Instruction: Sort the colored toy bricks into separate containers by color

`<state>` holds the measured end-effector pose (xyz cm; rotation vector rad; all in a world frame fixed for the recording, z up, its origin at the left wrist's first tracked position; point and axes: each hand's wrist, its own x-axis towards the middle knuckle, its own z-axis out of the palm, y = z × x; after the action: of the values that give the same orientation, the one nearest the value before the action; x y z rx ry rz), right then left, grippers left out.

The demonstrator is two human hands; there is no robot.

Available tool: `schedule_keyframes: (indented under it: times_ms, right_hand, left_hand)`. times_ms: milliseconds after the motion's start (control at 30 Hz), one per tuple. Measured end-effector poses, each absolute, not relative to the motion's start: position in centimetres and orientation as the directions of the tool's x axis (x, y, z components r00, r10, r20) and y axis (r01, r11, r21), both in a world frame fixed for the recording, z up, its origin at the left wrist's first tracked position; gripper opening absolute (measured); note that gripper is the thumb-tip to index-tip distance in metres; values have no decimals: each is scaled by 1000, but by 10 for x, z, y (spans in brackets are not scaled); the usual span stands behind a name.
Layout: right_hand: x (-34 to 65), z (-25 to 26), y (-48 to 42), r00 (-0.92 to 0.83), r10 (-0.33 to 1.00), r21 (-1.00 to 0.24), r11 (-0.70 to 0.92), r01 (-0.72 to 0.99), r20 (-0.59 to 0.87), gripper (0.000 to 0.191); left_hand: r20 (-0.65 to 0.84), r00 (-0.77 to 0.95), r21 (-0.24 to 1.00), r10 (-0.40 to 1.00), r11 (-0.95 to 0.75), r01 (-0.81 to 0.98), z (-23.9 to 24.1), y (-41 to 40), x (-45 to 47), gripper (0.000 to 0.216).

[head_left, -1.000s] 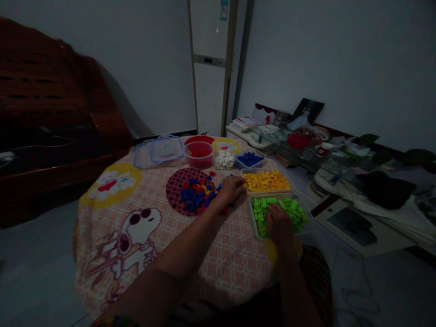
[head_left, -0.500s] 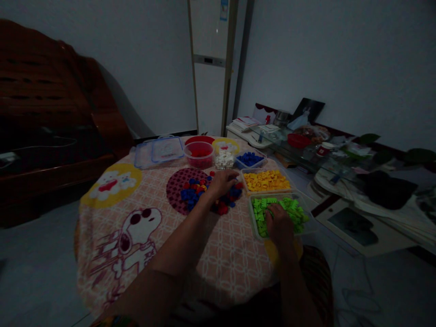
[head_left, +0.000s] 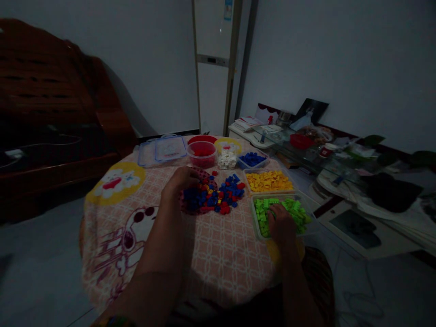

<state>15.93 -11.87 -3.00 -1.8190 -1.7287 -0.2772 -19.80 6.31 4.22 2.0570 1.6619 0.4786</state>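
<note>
My left hand is at the left side of a loose pile of mixed building bricks, mostly blue and red with a few yellow. Its fingers are apart and curve over the blue bricks there; the thumb side is partly hidden. My right hand rests in a clear tub of green bricks. Its fingers are bent and close together down among the green pieces, and what lies between the fingertips is too dark to make out.
Behind the green tub stand a tub of yellow bricks and one of blue bricks. White bricks are heaped beside a clear round tub with red inside. Blue-rimmed lids lie at the back left. A cluttered glass shelf stands right.
My left hand has moved left across the pile, from its right part to its left edge, uncovering the middle bricks. My right hand has stayed in the green tub. The view has shifted slightly.
</note>
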Motion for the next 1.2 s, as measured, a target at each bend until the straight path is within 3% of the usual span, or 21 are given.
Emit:
schedule_keyframes:
  times_ms: [300, 833, 1033, 1200]
  right_hand:
    - [160, -31, -118, 128, 827, -291, 45, 956, 548, 27]
    - [159, -29, -119, 133, 829, -299, 43, 953, 544, 25]
    - [160, -31, -118, 129, 834, -300, 46, 953, 537, 27]
    - [158, -28, -120, 138, 826, -305, 43, 951, 546, 26]
  left_hand:
    - [-113, 171, 336, 979, -124, 934, 33, 71, -196, 14]
    - [-42, 160, 359, 986, -135, 923, 29, 66, -176, 5]
    - [80, 82, 493, 993, -111, 863, 40, 62, -166, 12]
    - [202, 139, 680, 969, -241, 693, 41, 61, -140, 17]
